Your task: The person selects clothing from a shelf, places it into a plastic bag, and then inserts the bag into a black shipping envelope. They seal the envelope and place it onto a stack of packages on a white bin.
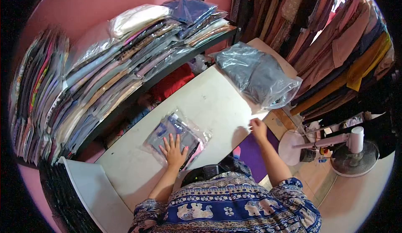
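Observation:
My left hand [173, 151] lies flat, fingers spread, on a clear plastic bag [184, 128] that holds folded grey-blue cloth. The bag rests on the white table [205, 95], near its front edge. Beside the right part of the table, my right hand [258, 128] is raised with its fingers curled together; whether anything small is between them cannot be made out. Beyond it, a larger plastic bag with dark grey cloth [255, 74] lies at the table's far right end.
Stacks of bagged folded clothes [125, 53] fill a shelf behind the table. Garments hang [335, 53] at the upper right. A standing fan [355, 157] is at the right, and a white bin-like container [90, 187] at the lower left.

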Demonstrator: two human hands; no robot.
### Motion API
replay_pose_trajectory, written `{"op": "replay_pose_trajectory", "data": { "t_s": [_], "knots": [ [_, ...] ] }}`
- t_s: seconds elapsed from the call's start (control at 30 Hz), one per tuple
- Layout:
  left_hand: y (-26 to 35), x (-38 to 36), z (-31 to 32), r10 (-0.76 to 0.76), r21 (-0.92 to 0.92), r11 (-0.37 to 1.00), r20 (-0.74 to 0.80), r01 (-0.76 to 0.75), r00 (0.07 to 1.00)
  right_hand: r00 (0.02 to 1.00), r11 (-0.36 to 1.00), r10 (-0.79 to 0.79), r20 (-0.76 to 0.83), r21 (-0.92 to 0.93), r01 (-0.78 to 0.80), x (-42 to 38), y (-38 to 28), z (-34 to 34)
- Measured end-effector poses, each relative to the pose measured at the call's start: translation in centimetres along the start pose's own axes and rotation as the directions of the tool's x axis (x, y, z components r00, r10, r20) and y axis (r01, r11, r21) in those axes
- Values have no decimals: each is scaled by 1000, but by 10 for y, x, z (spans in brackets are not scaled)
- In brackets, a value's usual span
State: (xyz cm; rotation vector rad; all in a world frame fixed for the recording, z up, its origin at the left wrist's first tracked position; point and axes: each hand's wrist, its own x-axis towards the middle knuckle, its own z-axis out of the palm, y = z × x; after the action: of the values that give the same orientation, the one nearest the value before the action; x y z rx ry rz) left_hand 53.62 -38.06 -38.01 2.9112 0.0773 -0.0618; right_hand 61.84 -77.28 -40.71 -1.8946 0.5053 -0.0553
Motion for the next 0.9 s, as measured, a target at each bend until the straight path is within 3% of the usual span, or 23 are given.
{"op": "replay_pose_trajectory", "data": {
  "t_s": [0.07,0.1,0.17,0.23,0.27,0.3,0.37,0.4,0.43,0.47,0.5,0.53,0.57,0.63,0.67,0.7,0.73,0.77,0.83,0.9],
  "knots": [
    [0,1,3,-3,7,1000,5,3,1000,972,988,-123,-203,-120,100,38,13,-47],
    [1,2,4,1,7,1000,4,-1,1000,910,948,-283,-303,-232,218,51,6,-66],
    [3,3,3,-17,38,999,20,16,1000,929,933,-210,-304,-348,97,81,-4,-102],
    [4,4,0,-24,0,1000,34,24,999,931,870,-291,-221,-465,162,118,1,-127],
    [4,7,-2,-36,-30,999,50,38,998,918,788,-377,-124,-564,247,141,11,-137],
    [5,9,-5,-85,-45,995,73,89,994,933,655,-361,4,-711,256,154,1,-143],
    [9,18,4,-142,-68,987,85,148,986,880,686,-459,118,-582,436,202,19,-142],
    [11,21,14,-285,-148,950,-52,275,957,874,681,-469,125,-579,449,230,26,-139],
    [20,25,16,-427,-237,892,-171,384,888,795,595,-547,264,-545,591,252,32,-133],
    [31,29,21,-438,-233,889,-175,395,882,690,500,-606,395,-486,717,269,40,-128],
    [50,36,18,-482,-235,873,-291,427,826,682,499,-609,405,-472,727,270,26,-124],
    [65,42,15,-520,-241,854,-404,461,753,764,496,-472,439,-584,642,261,-2,-119],
    [76,44,15,-539,-242,842,-408,482,737,830,461,-325,454,-690,558,259,-22,-115],
    [99,45,14,-497,-231,868,-400,441,770,783,438,-376,497,-649,622,272,-12,-108],
    [112,43,10,-514,-259,858,-386,444,766,762,453,-495,418,-624,637,278,-2,-105],
    [117,39,11,-528,-258,849,-389,461,755,732,469,-600,323,-599,649,291,20,-101],
    [120,33,15,-523,-263,853,-413,452,746,677,458,-658,331,-538,708,341,85,-86],
    [121,28,19,-514,-269,858,-437,438,738,670,455,-660,339,-530,716,337,63,-90],
    [115,17,31,-532,-304,847,-471,436,704,861,676,-294,415,-547,494,314,-7,-106],
    [113,12,33,-548,-337,837,-500,432,671,830,622,-323,454,-559,548,327,0,-105]
  ]
}}
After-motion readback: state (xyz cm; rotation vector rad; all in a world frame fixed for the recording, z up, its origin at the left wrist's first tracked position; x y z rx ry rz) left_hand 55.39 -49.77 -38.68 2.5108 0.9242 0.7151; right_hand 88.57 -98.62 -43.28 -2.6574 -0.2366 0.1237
